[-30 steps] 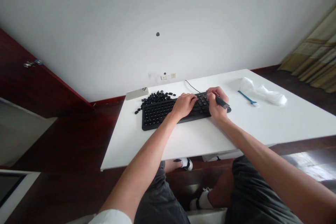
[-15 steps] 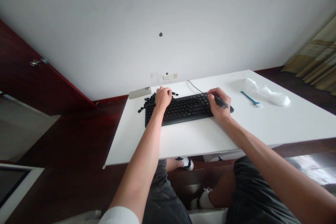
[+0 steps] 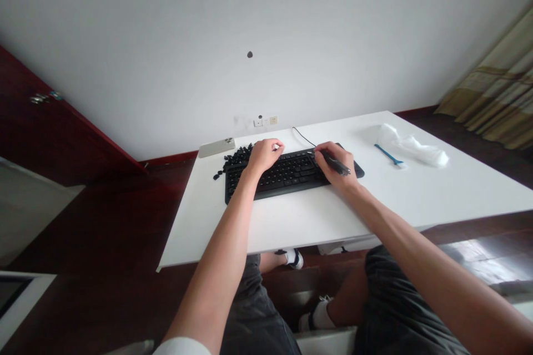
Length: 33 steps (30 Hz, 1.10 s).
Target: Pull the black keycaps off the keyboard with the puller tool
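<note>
A black keyboard [image 3: 287,173] lies on the white table, its left part crossed by my left forearm. My left hand [image 3: 265,155] is over the keyboard's upper middle, thumb and forefinger pinched together; whatever is between them is too small to make out. Over the keyboard's right end, my right hand [image 3: 335,163] grips a slim black-handled tool [image 3: 338,166]. A thin tip of it points left over the keys. Loose black keycaps [image 3: 239,156] are heaped behind the keyboard's left end, partly on its edge.
At the table's back left lies a pale phone [image 3: 216,147]. A blue brush [image 3: 388,154] and a crumpled white plastic bag [image 3: 412,147] are on the right. The keyboard's cable [image 3: 303,134] runs toward the wall. The table [image 3: 291,222] reaches over my knees.
My left hand has shifted right along the keyboard, away from the keycap pile and nearer my right hand. My right hand still holds the tool over the right end. The view has turned slightly right.
</note>
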Each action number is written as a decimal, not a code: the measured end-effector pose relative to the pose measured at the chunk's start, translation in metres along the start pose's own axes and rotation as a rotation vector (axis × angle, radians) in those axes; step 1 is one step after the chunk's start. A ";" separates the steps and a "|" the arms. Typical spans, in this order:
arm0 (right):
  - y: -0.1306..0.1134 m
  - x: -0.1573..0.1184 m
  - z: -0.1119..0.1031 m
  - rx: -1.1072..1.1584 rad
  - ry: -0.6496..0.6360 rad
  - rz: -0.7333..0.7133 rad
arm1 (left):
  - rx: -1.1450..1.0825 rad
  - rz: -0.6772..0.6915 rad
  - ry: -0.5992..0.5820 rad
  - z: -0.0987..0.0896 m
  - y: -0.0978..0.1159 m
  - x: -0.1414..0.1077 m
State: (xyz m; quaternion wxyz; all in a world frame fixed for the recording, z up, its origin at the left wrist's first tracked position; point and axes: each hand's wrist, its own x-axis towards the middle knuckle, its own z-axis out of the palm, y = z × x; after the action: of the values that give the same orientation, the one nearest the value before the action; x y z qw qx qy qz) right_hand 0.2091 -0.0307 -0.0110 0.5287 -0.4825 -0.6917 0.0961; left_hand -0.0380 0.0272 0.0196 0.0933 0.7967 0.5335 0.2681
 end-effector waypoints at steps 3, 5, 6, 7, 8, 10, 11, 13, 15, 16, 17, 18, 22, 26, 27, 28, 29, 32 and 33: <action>0.000 0.001 0.000 -0.006 -0.023 0.009 | -0.037 0.086 -0.101 0.003 0.015 -0.002; 0.000 0.001 0.000 -0.010 -0.013 0.014 | -0.028 0.109 -0.113 0.000 0.021 -0.004; 0.001 0.001 0.000 -0.012 -0.007 0.017 | -0.024 0.105 -0.097 -0.003 0.023 -0.004; 0.002 0.002 0.000 -0.013 -0.003 0.019 | -0.018 0.086 -0.070 -0.008 0.024 -0.005; 0.003 0.002 0.000 -0.015 0.002 0.020 | -0.007 0.056 -0.036 -0.014 0.024 -0.005; 0.005 0.003 0.001 -0.018 0.007 0.019 | 0.038 -0.006 0.024 -0.025 0.022 -0.006; 0.006 0.003 0.001 -0.019 0.010 0.020 | 0.070 -0.026 0.039 -0.029 0.021 -0.007; 0.007 0.004 0.001 -0.022 0.014 0.021 | 0.126 -0.039 0.046 -0.034 0.015 -0.012; 0.007 0.004 0.002 -0.022 0.009 0.022 | 0.138 -0.055 0.056 -0.033 0.008 -0.019; 0.007 0.004 0.002 -0.021 0.002 0.021 | 0.131 -0.076 0.062 -0.030 0.004 -0.023; 0.006 0.004 0.002 -0.020 -0.005 0.015 | 0.117 -0.096 0.065 -0.027 0.001 -0.026; 0.005 0.003 0.001 -0.020 -0.013 0.008 | 0.101 -0.106 0.064 -0.024 0.000 -0.030; 0.000 0.002 -0.002 -0.026 -0.048 -0.011 | 0.020 -0.021 0.011 -0.013 0.007 -0.037; 0.000 0.004 -0.003 -0.033 -0.094 -0.007 | 0.001 0.089 -0.131 -0.005 0.025 -0.040; 0.000 0.006 -0.002 -0.030 -0.101 0.001 | 0.004 0.099 -0.155 -0.004 0.028 -0.041; 0.001 0.007 -0.001 -0.016 -0.110 0.017 | 0.006 0.103 -0.171 -0.002 0.030 -0.042; 0.001 0.009 0.000 0.016 -0.128 0.044 | 0.007 0.099 -0.181 0.000 0.031 -0.042; 0.001 0.019 0.005 0.212 -0.235 0.162 | 0.000 0.082 -0.193 0.004 0.031 -0.042; 0.000 0.024 0.006 0.267 -0.268 0.194 | -0.004 0.081 -0.195 0.005 0.030 -0.042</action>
State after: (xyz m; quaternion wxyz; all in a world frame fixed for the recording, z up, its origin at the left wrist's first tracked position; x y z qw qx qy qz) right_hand 0.2047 -0.0100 0.0015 0.4796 -0.4553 -0.6871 0.3009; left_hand -0.0232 -0.0225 0.0147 0.1356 0.8398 0.4886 0.1940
